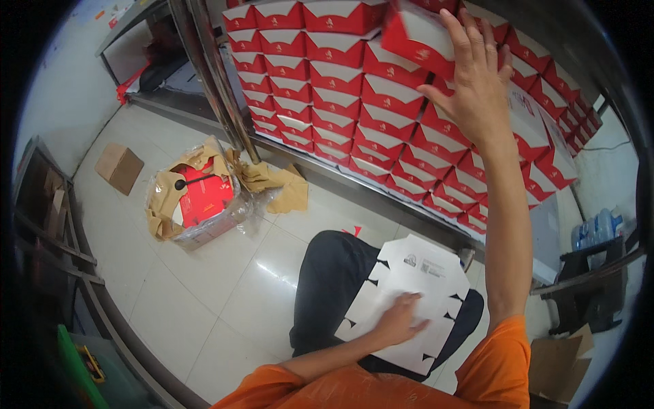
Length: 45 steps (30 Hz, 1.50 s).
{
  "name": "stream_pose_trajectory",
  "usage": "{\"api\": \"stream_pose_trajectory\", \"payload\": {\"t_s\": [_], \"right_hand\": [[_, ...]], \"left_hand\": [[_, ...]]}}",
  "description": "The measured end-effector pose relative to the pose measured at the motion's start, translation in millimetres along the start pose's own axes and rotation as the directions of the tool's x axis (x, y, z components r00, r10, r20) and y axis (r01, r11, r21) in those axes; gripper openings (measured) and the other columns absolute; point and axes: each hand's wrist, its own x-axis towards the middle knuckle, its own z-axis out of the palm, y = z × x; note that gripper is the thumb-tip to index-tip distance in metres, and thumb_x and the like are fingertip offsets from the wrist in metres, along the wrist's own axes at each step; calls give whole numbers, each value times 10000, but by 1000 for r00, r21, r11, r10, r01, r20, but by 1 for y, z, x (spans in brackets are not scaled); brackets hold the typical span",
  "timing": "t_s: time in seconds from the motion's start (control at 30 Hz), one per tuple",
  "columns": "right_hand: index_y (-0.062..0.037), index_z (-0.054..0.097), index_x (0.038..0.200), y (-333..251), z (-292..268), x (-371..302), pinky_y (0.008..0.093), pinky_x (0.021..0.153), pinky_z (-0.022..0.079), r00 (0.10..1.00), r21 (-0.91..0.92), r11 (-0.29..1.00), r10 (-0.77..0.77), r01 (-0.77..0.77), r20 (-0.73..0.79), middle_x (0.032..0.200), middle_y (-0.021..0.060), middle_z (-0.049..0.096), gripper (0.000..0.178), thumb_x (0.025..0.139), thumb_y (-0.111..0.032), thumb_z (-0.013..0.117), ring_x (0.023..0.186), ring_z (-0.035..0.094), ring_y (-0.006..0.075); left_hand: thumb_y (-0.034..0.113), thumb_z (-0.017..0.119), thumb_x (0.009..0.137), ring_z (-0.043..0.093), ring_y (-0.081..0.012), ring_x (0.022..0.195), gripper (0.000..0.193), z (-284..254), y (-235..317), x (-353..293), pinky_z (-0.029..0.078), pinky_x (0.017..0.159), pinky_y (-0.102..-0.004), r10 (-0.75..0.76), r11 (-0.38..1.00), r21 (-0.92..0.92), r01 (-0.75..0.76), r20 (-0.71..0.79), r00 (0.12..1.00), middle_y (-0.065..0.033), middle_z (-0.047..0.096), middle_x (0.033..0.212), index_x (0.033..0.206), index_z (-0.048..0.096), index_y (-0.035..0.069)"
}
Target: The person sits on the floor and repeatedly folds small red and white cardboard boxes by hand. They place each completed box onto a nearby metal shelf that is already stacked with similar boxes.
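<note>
My left hand lies on a flat white cardboard blank with dark notched slots along its sides. Its fingers are loosely spread, with the tips slightly blurred. The blank rests across my dark-trousered lap. Raised on the right, my right hand is stretched out with its fingers apart. Its fingers lie against, or just in front of, a red and white box at the top of the stack; whether they press on it I cannot tell. That box is blurred and sits at an angle to its neighbours.
Stacked red and white boxes fill the metal-framed rack ahead. On the tiled floor, an open box holds brown paper and red flat pieces. A small brown carton stands at left, water bottles and an open carton at right.
</note>
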Motion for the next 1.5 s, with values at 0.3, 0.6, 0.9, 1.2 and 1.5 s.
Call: {"api": "stream_pose_trajectory", "payload": {"t_s": [0.3, 0.6, 0.9, 1.2, 1.5], "right_hand": [[6, 452, 1345, 7, -115, -252, 393, 1090, 327, 687, 265, 663, 526, -700, 501, 1302, 175, 550, 549, 864, -127, 680, 1239, 503, 276], [21, 572, 1121, -74, -197, -485, 242, 730, 456, 85, 116, 6, 720, -993, 689, 949, 63, 617, 252, 989, -194, 578, 807, 550, 108], [-11, 517, 1247, -123, -225, -464, 284, 752, 522, -220, 15, -378, 570, -926, 792, 967, 101, 641, 332, 980, -194, 589, 837, 623, 152], [-17, 494, 1234, -121, -211, -434, 325, 702, 548, -185, -86, -261, 380, -961, 907, 1018, 115, 676, 513, 828, -191, 757, 786, 685, 211], [-35, 601, 1161, -104, -248, -395, 301, 688, 513, 96, 187, -118, 536, -975, 839, 1053, 129, 622, 523, 707, -122, 844, 895, 621, 210]], "left_hand": [[362, 716, 764, 488, -402, 1098, 782, 71, 8, 5, 392, 960, -515, -4, 999, 44, 5, -33, 999, -224, 494, 1203, 1327, 390, -73], [331, 735, 692, 420, -441, 1206, 853, 31, 39, 2, 308, 1073, -528, -220, 973, 136, 185, 327, 919, -281, 452, 1276, 1299, 372, -145], [215, 713, 840, 572, -108, 602, 254, 27, -54, -15, 487, 562, -296, -199, 678, -506, 533, 571, 796, -90, 653, 675, 782, 696, -31], [117, 660, 907, 627, -106, 819, 173, 20, -29, 5, 511, 741, -256, -46, 601, -520, 608, 737, 675, -61, 694, 887, 990, 694, -31], [249, 407, 1053, 594, -67, 738, 291, -20, 41, 14, 493, 624, -225, -482, 497, -612, 615, 395, 782, -31, 627, 806, 1095, 564, 7]]}}
